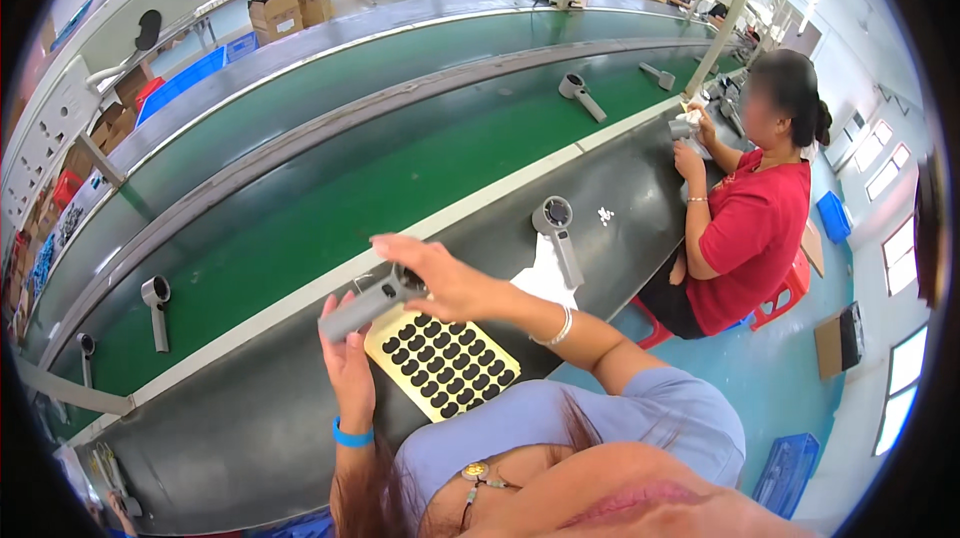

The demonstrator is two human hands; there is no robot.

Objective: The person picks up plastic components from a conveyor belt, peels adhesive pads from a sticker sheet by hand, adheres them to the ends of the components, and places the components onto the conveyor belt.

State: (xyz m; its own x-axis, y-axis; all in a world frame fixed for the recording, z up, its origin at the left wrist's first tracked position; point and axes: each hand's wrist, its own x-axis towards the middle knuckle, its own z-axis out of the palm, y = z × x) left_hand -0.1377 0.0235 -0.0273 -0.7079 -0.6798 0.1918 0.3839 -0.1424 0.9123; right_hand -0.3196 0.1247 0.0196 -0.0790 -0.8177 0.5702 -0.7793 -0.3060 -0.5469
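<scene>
Grey handheld fan (375, 300), round head, straight handle.

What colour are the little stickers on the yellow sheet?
The stickers are black, set in rows on the yellow sheet; the head view shows them, just under the right hand.

A pale yellow sheet (440, 363) studded with rows of black oval stickers lies at the near edge of the dark worktop (250, 428). Two brown cardboard boxes (290, 10) stand on the floor beyond the far conveyor. Another flat brown carton (828, 346) rests on the floor at right.
</scene>
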